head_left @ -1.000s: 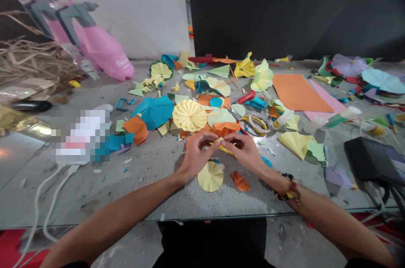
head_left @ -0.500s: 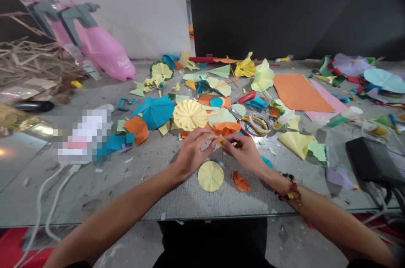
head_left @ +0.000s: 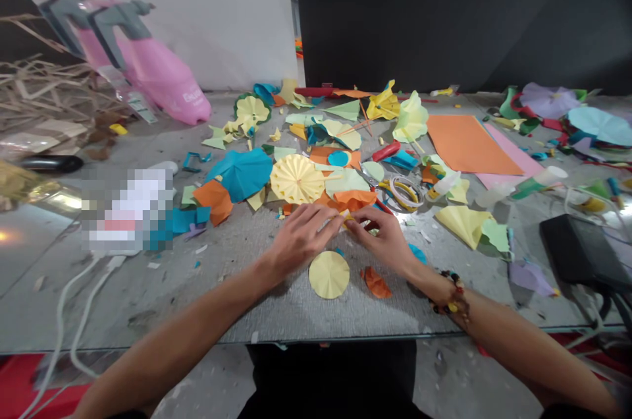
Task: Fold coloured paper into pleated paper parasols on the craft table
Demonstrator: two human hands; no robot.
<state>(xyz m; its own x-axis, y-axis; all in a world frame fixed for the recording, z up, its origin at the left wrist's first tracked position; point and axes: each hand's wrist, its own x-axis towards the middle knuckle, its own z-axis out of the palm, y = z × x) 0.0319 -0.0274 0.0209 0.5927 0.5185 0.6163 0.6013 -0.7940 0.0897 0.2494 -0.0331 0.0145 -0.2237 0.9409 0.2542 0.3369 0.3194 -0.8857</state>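
My left hand and my right hand meet above the middle of the grey table. Both pinch a small folded piece of yellow paper between their fingertips; most of it is hidden by the fingers. A pale yellow pleated paper disc lies flat just below the hands. A crumpled orange scrap lies beside it on the right. My right wrist wears a beaded bracelet.
Behind the hands lie several folded paper shapes: a yellow pleated fan, a teal umbrella, orange sheets, tape rolls. A pink object stands far left. A black device sits right; white cables trail left.
Both hands dropped slightly toward the table and closed in on each other. The yellow paper, a visible strip a second ago, is now mostly covered by the fingertips.
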